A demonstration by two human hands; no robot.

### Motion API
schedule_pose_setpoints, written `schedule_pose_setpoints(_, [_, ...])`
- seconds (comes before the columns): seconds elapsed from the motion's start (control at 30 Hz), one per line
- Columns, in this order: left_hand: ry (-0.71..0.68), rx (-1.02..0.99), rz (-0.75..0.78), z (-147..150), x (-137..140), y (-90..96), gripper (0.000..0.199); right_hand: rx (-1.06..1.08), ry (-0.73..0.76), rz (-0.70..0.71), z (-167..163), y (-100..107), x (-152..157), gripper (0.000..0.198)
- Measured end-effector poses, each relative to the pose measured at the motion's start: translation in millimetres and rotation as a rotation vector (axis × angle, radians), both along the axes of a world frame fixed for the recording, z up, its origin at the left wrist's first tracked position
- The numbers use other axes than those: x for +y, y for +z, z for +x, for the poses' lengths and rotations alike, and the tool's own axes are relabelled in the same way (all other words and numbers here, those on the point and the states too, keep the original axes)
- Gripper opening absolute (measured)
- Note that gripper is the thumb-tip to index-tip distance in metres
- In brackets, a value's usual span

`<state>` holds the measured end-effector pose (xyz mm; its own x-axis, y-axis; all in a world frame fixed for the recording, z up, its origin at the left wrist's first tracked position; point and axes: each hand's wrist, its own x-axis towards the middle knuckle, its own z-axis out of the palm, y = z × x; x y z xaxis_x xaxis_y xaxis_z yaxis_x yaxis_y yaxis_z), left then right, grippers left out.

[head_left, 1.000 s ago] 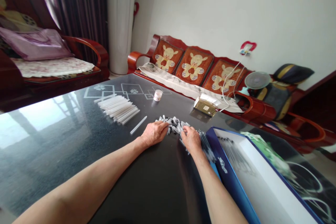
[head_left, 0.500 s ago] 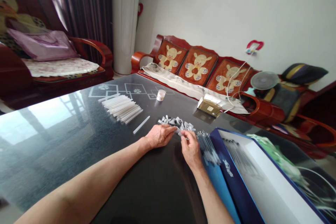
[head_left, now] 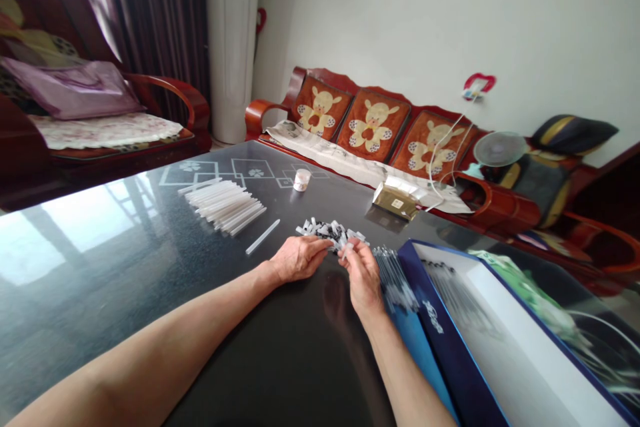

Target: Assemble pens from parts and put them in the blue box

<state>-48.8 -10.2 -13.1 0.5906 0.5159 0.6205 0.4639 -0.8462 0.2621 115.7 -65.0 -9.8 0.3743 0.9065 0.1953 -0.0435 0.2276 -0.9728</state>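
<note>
A heap of small white and black plastic pieces (head_left: 325,229) lies on the dark table in front of both hands. My left hand (head_left: 300,259) rests at the near left side of the heap, fingers pressed together; whether anything is between them is hidden. Close by on the right, my right hand (head_left: 364,278) pinches a small white plastic piece (head_left: 346,251) between thumb and fingers. Left of the heap, one white tube (head_left: 263,237) lies alone beside a row of similar white tubes (head_left: 225,207). Just past my right hand is a bundle of thin clear rods (head_left: 395,273).
A long blue box (head_left: 437,320) with a white inside stands at the right, holding more thin rods. Beyond it lies a green plastic bag (head_left: 520,287). Farther back are a small white tub (head_left: 302,180) and a gold tissue box (head_left: 396,201). A wooden sofa stands behind the table.
My right hand has turned slightly, so the white piece in its fingers shows more. My left hand stays by the heap. The whole view has shifted a little.
</note>
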Motion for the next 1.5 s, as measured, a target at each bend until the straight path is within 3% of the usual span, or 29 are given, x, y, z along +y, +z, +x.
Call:
schedule_pose_setpoints(0.13, [0.004,-0.024,0.005,0.4,1.0,-0.3,0.029,0.291,0.027,-0.015,-1.8,2.9,0.8,0.036])
schedule_pose_setpoints(0.27, [0.000,-0.029,0.016,0.7,-0.3,0.9,0.028,0.423,0.041,-0.041,-4.1,4.6,0.6,0.040])
schedule_pose_setpoints(0.6, [-0.037,0.006,-0.030,1.8,0.7,3.6,0.023,0.241,0.074,-0.044,-9.3,-3.1,-0.8,0.035])
schedule_pose_setpoints(0.73, [-0.021,0.078,-0.014,2.5,2.1,3.6,0.031,0.137,0.068,-0.056,-7.3,-5.8,0.4,0.036])
schedule_pose_setpoints(1.07, [0.046,0.243,0.052,0.5,-5.4,11.4,0.035,0.276,0.071,-0.162,-14.5,5.6,-6.0,0.033])
schedule_pose_setpoints(1.5, [0.072,0.291,0.078,1.4,-6.5,8.8,0.034,0.263,0.096,-0.217,-12.8,3.5,-4.2,0.030])
